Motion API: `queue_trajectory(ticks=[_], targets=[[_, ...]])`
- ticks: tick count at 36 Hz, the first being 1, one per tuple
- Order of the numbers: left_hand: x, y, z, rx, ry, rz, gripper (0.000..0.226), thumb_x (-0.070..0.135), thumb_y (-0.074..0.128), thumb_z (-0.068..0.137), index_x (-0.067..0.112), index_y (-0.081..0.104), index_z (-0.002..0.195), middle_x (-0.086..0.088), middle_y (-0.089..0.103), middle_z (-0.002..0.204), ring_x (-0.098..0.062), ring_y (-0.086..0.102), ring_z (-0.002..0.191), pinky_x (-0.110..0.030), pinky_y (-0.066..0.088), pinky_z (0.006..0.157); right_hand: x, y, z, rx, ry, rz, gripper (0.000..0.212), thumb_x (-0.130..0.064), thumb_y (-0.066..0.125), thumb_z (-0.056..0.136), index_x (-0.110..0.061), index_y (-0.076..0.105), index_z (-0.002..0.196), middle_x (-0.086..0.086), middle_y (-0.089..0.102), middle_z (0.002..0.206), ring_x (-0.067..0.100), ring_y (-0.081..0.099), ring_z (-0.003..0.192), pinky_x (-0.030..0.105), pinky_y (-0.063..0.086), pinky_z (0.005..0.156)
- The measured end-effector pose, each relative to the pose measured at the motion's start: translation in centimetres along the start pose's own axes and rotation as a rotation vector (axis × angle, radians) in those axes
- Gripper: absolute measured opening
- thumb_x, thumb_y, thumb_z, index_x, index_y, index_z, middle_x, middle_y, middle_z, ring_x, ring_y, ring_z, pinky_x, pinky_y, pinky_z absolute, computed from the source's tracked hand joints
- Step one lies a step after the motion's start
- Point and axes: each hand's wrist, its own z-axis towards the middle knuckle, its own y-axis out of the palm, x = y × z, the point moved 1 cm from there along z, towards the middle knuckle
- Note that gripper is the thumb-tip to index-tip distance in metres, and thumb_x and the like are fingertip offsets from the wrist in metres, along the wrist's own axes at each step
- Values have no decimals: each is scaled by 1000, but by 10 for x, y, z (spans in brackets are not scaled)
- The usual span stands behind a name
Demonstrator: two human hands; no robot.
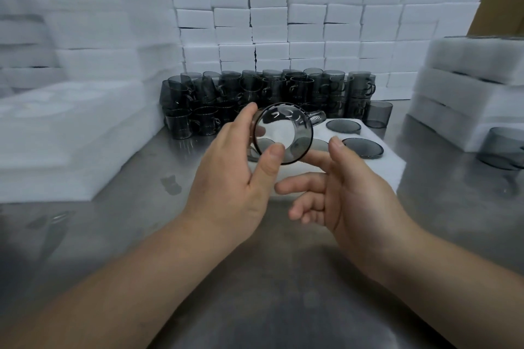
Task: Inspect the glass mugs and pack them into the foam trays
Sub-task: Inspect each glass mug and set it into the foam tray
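My left hand [238,170] grips a smoky grey glass mug [283,133] by its rim, thumb in front and fingers behind, with the mouth turned toward me. The mug hangs above a white foam tray [394,167] that lies on the steel table. Two mugs [363,147] sit sunk in the tray's right-hand pockets. My right hand [340,190] hovers just right of and below the held mug, fingers loosely spread, one fingertip close to the mug's lower edge; I cannot tell whether it touches the glass.
Several grey mugs [255,96] are stacked in two layers at the back of the steel table [255,292]. A lone mug [378,115] stands right of them. Foam trays are piled at left [71,122] and right [467,93], and white foam boxes [312,14] form a wall behind.
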Motion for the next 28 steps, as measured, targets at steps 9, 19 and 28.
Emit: queue_trajectory(ticks=[9, 19, 28], targets=[[2, 0, 1, 82, 9, -109, 26, 54, 24, 90, 44, 46, 101, 15, 60, 96, -3, 55, 91, -21, 43, 79, -1, 0, -1, 95, -126, -38, 13, -27, 39, 95, -24, 50, 102, 5, 68, 63, 15, 55, 43, 21, 42, 44], [-5, 0, 0, 180, -113, -89, 74, 72, 12, 84, 19, 62, 99, 13, 62, 81, -16, 59, 88, -41, 48, 79, -1, 2, -2, 78, -149, -90, 21, -30, 41, 95, -16, 55, 88, 5, 68, 63, 14, 54, 42, 22, 41, 44], [-4, -3, 1, 197, -158, -54, 86, 73, 6, 81, 9, 64, 82, -2, 62, 68, -17, 57, 69, -43, 47, 68, 1, 3, -1, 107, -131, -116, 32, -37, 38, 96, -12, 56, 87, 4, 68, 60, 12, 53, 40, 20, 41, 42]])
